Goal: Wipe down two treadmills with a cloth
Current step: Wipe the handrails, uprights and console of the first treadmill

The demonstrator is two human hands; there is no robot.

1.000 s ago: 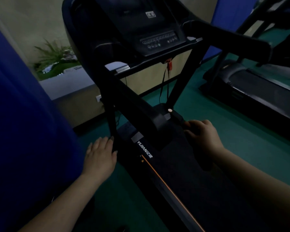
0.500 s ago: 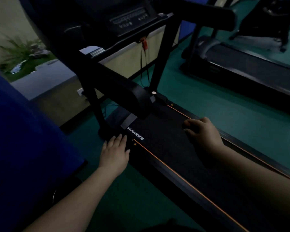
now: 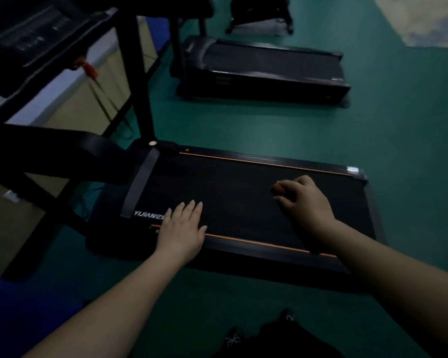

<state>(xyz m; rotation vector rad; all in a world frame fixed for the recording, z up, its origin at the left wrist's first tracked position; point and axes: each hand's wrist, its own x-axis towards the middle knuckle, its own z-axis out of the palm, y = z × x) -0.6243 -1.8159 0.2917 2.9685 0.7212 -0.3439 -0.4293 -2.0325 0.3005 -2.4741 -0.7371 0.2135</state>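
Scene is dim overall, with a cool green-blue cast. The brightest patch sits at the upper right of the frame, on the floor (image 3: pixel 422 24). The near treadmill (image 3: pixel 243 200) belt reads almost black, detail lost. Motion blur smears the console (image 3: pixel 36 34) at upper left and the red clip (image 3: pixel 87 67). Wide-angle bending shows at the edges. No glare.
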